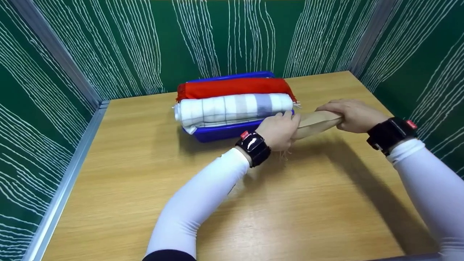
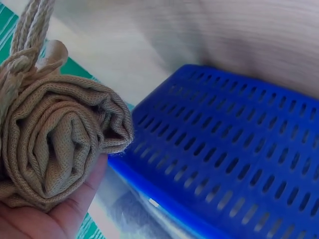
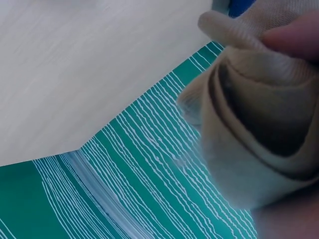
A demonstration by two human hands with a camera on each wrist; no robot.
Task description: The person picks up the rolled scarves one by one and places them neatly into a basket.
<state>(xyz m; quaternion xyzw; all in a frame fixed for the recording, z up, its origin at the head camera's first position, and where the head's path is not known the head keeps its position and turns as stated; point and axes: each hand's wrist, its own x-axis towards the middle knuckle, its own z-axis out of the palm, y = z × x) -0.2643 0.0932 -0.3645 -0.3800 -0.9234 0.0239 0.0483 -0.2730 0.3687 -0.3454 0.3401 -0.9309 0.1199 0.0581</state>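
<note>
A rolled tan cloth (image 1: 317,122) is held level above the wooden table (image 1: 145,181), just right of a blue perforated basket (image 1: 217,132). My left hand (image 1: 279,129) grips its left end, whose spiral shows in the left wrist view as the tan roll (image 2: 55,139) with fringe cords. My right hand (image 1: 349,114) grips the other end, seen close in the right wrist view as the tan roll (image 3: 254,129). In the basket lie a rolled white checked towel (image 1: 232,108) and a rolled red cloth (image 1: 232,88) behind it.
Green walls with white streaks (image 1: 54,108) and metal frame rails (image 1: 69,170) enclose the table on three sides. The basket wall (image 2: 234,154) lies close beside the left end of the roll. Bare wood stretches in front of the hands.
</note>
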